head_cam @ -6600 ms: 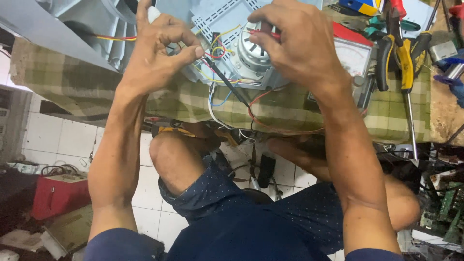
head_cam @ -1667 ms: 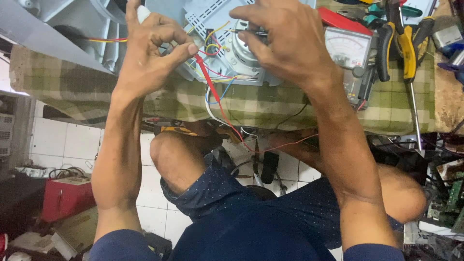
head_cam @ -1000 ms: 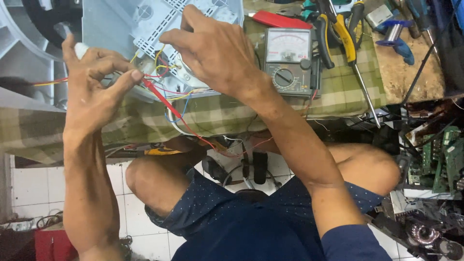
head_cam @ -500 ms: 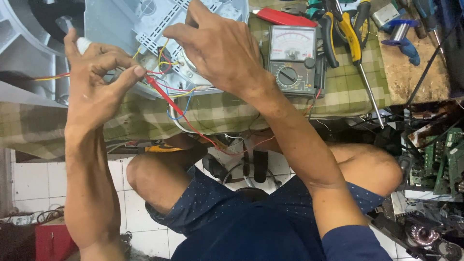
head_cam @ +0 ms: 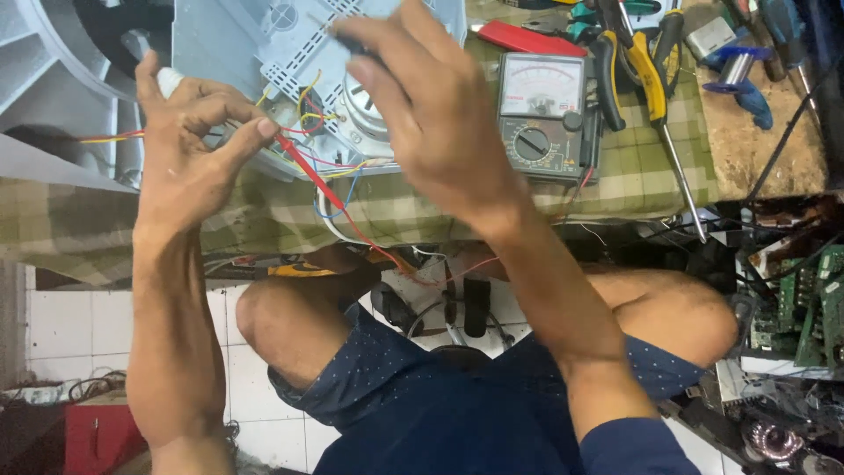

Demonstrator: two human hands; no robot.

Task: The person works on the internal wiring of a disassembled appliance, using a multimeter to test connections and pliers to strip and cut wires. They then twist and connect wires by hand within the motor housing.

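My left hand (head_cam: 195, 145) pinches the red test probe (head_cam: 303, 169) against the wiring of a grey plastic appliance part (head_cam: 264, 53) that lies on the checked cloth (head_cam: 264, 211). My right hand (head_cam: 431, 114) hovers blurred over the round timer motor (head_cam: 365, 110), gripping a thin black probe (head_cam: 352, 42) between thumb and fingers. Yellow, red and blue wires (head_cam: 325, 163) run from the part. An analogue multimeter (head_cam: 538, 114) sits just right of my right hand, with its red lead trailing down over the table edge.
Pliers with yellow and black handles (head_cam: 633, 62), a screwdriver (head_cam: 681, 176), a red tool (head_cam: 527, 40) and blue parts (head_cam: 734, 70) lie to the right on the bench. Circuit boards (head_cam: 804, 308) stand at the far right. My knees sit below the table edge.
My right hand has lifted and shifted right off the grey part, now blurred in motion. The left hand keeps the red probe pinched at the wires. The camera has drifted slightly.
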